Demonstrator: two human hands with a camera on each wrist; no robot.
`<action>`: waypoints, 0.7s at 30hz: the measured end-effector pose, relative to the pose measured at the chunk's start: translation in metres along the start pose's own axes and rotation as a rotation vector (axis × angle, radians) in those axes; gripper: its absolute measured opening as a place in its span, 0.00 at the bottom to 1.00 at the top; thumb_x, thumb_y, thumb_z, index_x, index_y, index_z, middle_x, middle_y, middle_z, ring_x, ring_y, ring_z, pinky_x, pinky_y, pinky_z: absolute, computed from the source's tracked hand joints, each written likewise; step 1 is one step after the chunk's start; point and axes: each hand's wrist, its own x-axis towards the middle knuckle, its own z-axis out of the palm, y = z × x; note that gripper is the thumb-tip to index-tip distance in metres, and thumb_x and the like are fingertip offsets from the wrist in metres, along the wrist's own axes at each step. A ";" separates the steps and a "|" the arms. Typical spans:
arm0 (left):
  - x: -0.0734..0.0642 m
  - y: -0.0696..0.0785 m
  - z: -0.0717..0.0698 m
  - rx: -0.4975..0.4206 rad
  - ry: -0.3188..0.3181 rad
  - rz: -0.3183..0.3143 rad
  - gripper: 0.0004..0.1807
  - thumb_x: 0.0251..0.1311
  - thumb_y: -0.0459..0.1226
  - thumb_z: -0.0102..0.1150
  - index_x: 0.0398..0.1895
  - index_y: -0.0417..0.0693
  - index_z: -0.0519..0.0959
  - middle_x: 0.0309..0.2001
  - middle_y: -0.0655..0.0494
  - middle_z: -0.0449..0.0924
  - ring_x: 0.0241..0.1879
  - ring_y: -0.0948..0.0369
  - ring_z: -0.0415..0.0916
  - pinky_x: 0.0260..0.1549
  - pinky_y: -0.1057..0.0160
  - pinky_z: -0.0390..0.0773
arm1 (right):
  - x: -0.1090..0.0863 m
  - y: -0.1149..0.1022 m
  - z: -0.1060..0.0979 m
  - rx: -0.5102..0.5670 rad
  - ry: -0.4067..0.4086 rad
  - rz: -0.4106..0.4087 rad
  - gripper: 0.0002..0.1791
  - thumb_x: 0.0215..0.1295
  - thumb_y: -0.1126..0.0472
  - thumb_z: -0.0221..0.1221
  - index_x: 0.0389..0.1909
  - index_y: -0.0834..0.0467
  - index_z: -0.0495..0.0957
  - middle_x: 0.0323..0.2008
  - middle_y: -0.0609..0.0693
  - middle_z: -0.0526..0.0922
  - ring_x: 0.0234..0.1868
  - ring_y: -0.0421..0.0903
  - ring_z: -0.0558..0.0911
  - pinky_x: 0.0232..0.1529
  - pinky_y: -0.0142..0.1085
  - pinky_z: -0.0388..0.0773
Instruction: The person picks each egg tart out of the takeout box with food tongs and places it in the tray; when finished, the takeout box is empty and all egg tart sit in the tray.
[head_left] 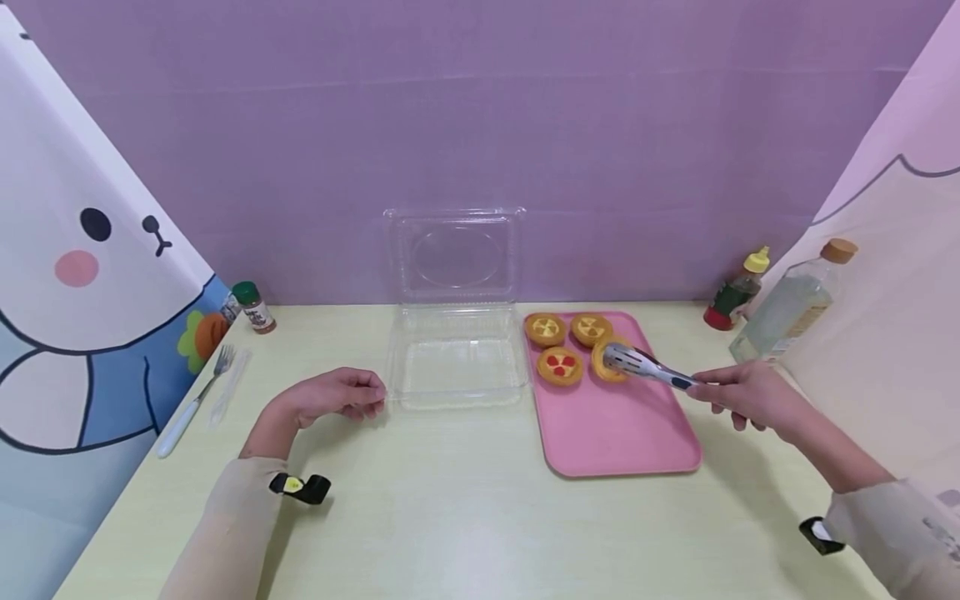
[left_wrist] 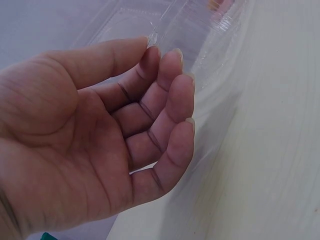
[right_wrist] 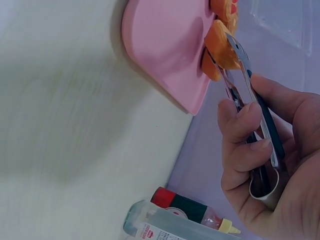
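Note:
My right hand [head_left: 753, 396] grips metal tongs [head_left: 652, 367] with dark handle inserts. The tong tips hold an egg tart [right_wrist: 219, 46] above the right side of a pink tray [head_left: 615, 437]. Several other tarts lie at the tray's far end, among them one with red pieces on top [head_left: 560, 367] and a yellow-topped tart [head_left: 545, 330]. Left of the tray stands a clear plastic container [head_left: 457, 354], its lid [head_left: 456, 258] raised at the back. At the container's near left corner, my left hand [head_left: 341, 393] pinches the rim between thumb and index fingertip; the other fingers curl loosely.
A green-capped spice jar [head_left: 255, 308] stands at the back left, with a fork [head_left: 197, 402] and a clear wrapped utensil [head_left: 229, 388] before it. At the back right are a yellow-tipped sauce bottle [head_left: 735, 292] and a corked clear bottle [head_left: 795, 304]. A purple cloth backs the table.

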 end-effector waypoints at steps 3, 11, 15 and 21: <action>0.001 0.001 0.000 0.003 0.000 -0.003 0.18 0.73 0.43 0.54 0.46 0.33 0.75 0.38 0.51 0.80 0.39 0.55 0.76 0.41 0.59 0.79 | -0.001 0.002 0.002 0.010 -0.007 0.007 0.31 0.67 0.47 0.63 0.62 0.65 0.76 0.26 0.50 0.78 0.15 0.41 0.72 0.15 0.32 0.63; 0.001 0.001 -0.001 -0.003 0.005 -0.023 0.19 0.73 0.44 0.54 0.47 0.32 0.75 0.38 0.52 0.80 0.40 0.56 0.77 0.43 0.59 0.79 | -0.001 0.007 0.006 0.032 -0.019 0.026 0.32 0.68 0.46 0.62 0.63 0.66 0.75 0.24 0.48 0.78 0.15 0.40 0.72 0.15 0.33 0.64; 0.001 0.001 0.000 0.000 0.010 -0.026 0.20 0.73 0.44 0.54 0.48 0.30 0.76 0.38 0.54 0.80 0.40 0.56 0.77 0.43 0.59 0.79 | 0.000 0.009 0.006 0.068 -0.032 0.025 0.31 0.68 0.48 0.62 0.62 0.67 0.75 0.24 0.48 0.78 0.16 0.40 0.72 0.15 0.32 0.64; 0.000 0.000 -0.001 0.000 0.008 -0.022 0.21 0.72 0.44 0.55 0.48 0.30 0.76 0.38 0.54 0.80 0.40 0.57 0.77 0.43 0.59 0.79 | 0.000 0.010 0.007 0.086 -0.041 0.022 0.30 0.68 0.49 0.62 0.62 0.67 0.75 0.24 0.47 0.78 0.16 0.40 0.72 0.16 0.32 0.64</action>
